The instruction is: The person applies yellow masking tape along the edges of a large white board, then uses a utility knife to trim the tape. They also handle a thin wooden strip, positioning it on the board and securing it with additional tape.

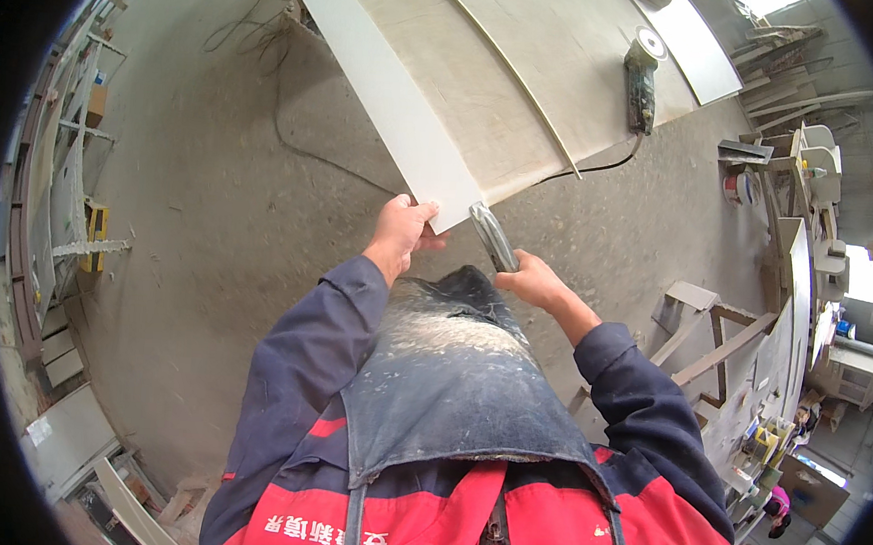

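Note:
A long white board strip lies along the left side of the work table, its near end sticking out past the table's edge. My left hand is closed on the left corner of that end, thumb on top and fingers underneath. In my right hand is a silver plier-like tool, gripped by its near end. The tool's far end meets the strip's right corner beside the table edge; its jaws are too small to make out.
An angle grinder with a pale disc rests on the table at right, its cord trailing off the edge. A thin rod lies lengthwise. Another white panel is farther right. Below, a cable crosses the floor. Wooden frame pieces stand at right.

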{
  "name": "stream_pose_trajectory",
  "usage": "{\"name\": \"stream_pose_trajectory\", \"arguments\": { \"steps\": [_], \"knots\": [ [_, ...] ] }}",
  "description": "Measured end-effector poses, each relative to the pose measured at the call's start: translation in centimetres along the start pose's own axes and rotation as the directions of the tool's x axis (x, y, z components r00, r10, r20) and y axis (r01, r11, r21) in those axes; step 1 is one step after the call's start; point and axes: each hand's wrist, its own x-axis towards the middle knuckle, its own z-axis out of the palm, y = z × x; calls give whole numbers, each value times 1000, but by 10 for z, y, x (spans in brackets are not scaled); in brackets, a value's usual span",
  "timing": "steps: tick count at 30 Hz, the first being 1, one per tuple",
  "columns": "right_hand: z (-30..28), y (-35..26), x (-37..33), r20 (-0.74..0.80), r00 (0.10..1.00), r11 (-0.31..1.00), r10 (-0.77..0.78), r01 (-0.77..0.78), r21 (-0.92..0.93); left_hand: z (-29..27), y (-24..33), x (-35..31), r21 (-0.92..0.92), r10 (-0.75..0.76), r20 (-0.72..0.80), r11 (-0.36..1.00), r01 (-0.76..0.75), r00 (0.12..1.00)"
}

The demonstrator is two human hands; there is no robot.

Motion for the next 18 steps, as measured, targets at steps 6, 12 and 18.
{"name": "stream_pose_trajectory", "arguments": {
  "steps": [6, 12, 18],
  "knots": [
    [5, 17, -16, -119, 990, 969, -81, 106, 224, -39, 29, 37, 832, 779, -65, 388, -398, 624],
    [12, 57, -47, -276, 961, 765, 23, 161, 623, -13, 106, 81, 910, 692, 397, -383, -160, 603],
    [26, 89, -85, -335, 923, 600, 189, 161, 783, 10, 58, 70, 802, 516, 541, -555, -221, 664]
  ]
}}
